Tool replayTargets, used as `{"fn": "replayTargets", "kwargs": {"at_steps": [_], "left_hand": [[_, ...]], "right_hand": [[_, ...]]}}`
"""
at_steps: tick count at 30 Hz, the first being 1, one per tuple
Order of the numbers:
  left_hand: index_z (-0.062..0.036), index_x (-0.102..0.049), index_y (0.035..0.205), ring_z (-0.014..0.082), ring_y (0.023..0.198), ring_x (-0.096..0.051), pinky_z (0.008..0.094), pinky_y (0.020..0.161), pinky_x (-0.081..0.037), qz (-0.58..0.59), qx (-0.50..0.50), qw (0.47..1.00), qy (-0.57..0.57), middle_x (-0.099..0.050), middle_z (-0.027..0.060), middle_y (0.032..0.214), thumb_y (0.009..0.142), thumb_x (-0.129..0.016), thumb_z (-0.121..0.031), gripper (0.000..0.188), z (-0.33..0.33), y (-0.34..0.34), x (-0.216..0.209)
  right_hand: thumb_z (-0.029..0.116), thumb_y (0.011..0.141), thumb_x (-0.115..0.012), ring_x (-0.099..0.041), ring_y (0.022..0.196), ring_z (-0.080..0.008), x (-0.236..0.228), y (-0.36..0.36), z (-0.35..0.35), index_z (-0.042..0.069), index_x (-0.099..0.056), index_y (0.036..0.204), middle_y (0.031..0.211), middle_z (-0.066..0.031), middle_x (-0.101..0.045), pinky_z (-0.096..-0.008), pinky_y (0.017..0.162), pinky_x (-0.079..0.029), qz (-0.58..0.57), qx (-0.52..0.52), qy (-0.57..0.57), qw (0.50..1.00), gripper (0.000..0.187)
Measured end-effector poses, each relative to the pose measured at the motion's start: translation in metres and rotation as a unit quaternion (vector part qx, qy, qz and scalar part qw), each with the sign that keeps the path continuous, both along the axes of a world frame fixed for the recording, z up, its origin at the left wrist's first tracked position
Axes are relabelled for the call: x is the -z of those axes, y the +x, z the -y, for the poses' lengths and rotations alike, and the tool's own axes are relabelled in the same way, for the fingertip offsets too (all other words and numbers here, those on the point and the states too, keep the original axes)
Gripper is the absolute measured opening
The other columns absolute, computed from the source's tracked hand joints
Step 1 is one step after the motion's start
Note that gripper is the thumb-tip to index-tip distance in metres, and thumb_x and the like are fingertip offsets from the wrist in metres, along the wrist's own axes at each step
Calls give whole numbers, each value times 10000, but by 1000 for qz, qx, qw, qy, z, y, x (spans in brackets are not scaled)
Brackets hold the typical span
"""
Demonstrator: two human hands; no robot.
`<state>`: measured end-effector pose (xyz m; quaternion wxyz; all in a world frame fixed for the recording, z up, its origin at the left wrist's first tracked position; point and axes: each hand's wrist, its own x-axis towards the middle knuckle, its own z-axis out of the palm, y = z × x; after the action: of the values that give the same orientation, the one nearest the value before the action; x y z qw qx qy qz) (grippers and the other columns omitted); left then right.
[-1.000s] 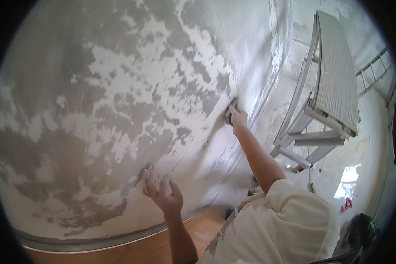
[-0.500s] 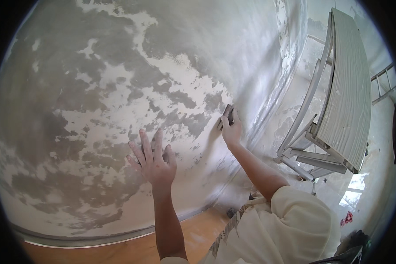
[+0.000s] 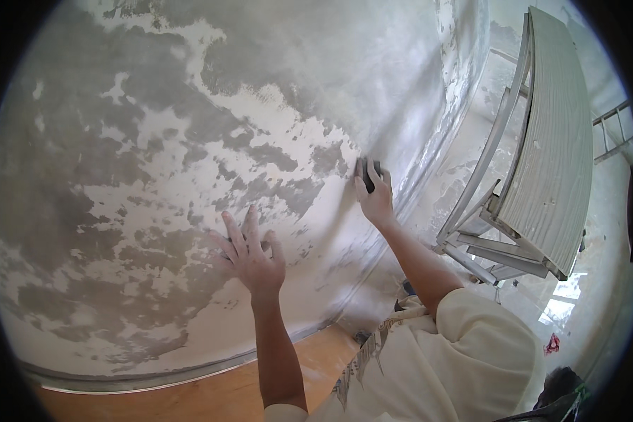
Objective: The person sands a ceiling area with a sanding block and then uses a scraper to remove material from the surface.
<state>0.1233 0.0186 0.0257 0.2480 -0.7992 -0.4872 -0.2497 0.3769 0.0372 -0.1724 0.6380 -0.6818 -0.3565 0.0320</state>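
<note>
A patchy wall point(image 3: 274, 112), mottled grey and white, fills the view's left and middle. My left hand point(image 3: 259, 264) is against its lower part with the fingers spread, holding nothing. Farther right and a little higher, my right hand point(image 3: 377, 200) grips a small dark sanding block point(image 3: 368, 174). The block is at the wall's surface, beside the edge of a white patch, partly covered by my fingers. Pale dust coats the fingers of both hands.
To the right stands a long work bench point(image 3: 552, 141) with a pale wood-grain top and metal legs. A ladder point(image 3: 612, 130) shows behind it. Below lie an orange-brown floor strip point(image 3: 211, 394) along the wall's foot and a small red scrap point(image 3: 552, 344).
My right hand has moved slightly up and right with the sanding block, which now sits at a different angle. My left hand stays spread, nearly in place. The view has shifted slightly.
</note>
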Motion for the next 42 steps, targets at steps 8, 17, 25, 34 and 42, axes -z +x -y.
{"fn": "replayTargets", "kwargs": {"at_steps": [8, 17, 25, 34, 42], "left_hand": [[-231, -480, 1661, 603, 1635, -1, 789, 1239, 2, 24, -29, 998, -48, -189, 218, 1811, 935, -690, -251, 757, 1, 0, 20], [-224, -575, 1596, 552, 1651, -61, 807, 1233, -20, -16, 47, 994, -99, -197, 205, 1812, 937, -674, -242, 667, 13, 24, 3], [-130, -715, 1407, 328, 1664, -235, 611, 1316, -187, -241, 204, 942, -116, -352, 121, 1765, 914, -691, -197, 498, -15, 45, -62], [-250, -638, 1519, 166, 1660, -215, 491, 1377, -137, -535, 209, 818, -25, -357, -28, 1767, 1032, -631, -291, 489, -61, 112, -138], [-252, -663, 1476, 120, 1634, -271, 466, 1380, -148, -547, 277, 790, 19, -448, -73, 1707, 1044, -635, -316, 437, -87, 155, -141]], "right_hand": [[310, 1009, -709, -626, 1286, -386, -106, -3, 20, 80, -555, 1594, 1467, -302, -547, -456, 1091, -511, -350, -162, -29, 922, 648], [304, 1036, -660, -665, 1181, -385, -9, -15, 6, 84, -554, 1596, 1344, -293, -633, -438, 1027, -536, -121, -27, -71, 990, 610], [312, 1024, -671, -642, 1300, -427, -119, -17, 18, 16, -499, 1612, 1418, -292, -635, -457, 1110, -503, -179, -116, -51, 976, 680], [327, 1074, -627, -675, 923, -243, -20, -13, 2, 46, -535, 1598, 1191, -160, -654, -373, 850, -560, -357, -103, -158, 915, 601], [364, 1058, -667, -689, 1116, -336, -127, 8, 29, 35, -534, 1594, 1314, -255, -620, -443, 976, -563, -114, -184, -4, 976, 643]]}}
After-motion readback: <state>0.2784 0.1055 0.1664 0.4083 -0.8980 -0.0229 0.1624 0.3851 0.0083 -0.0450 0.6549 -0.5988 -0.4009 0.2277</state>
